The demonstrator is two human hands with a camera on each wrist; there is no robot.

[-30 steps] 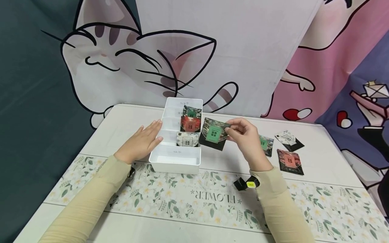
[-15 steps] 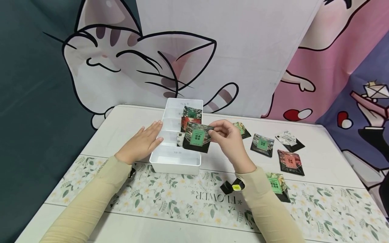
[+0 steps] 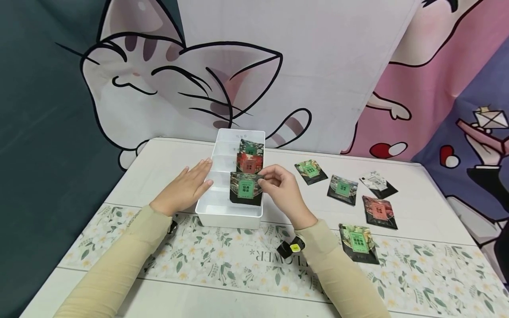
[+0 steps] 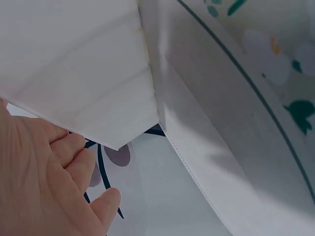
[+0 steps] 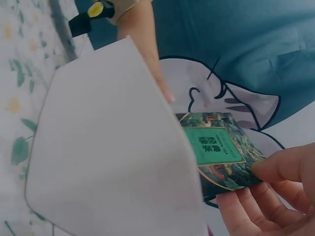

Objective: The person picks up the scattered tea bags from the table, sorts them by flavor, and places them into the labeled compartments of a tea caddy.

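A white divided box (image 3: 228,220) stands on the table. My left hand (image 3: 184,184) lies along its left side with straight fingers at the rim; the left wrist view shows the same hand (image 4: 54,172) beside the box wall. Between thumb and fingers, my right hand (image 3: 283,192) pinches the upper right corner of a green-labelled tea sachet (image 3: 245,189). That sachet's lower part is down inside the box rim, in front of a white sachet that it now hides. Behind it, a red sachet (image 3: 249,164) and another green sachet (image 3: 251,146) stand in farther compartments.
Right of the box lie loose sachets: a green one (image 3: 311,171), a second green one (image 3: 343,190), a white one (image 3: 378,183), a red one (image 3: 379,212) and a yellow-green one (image 3: 359,243) nearest me. A cat-print cloth (image 3: 318,66) hangs behind the table.
My right hand has carried the green tea sachet leftward from beside the box, then lowered it into the box, over the white sachet. The left hand has stayed in place.
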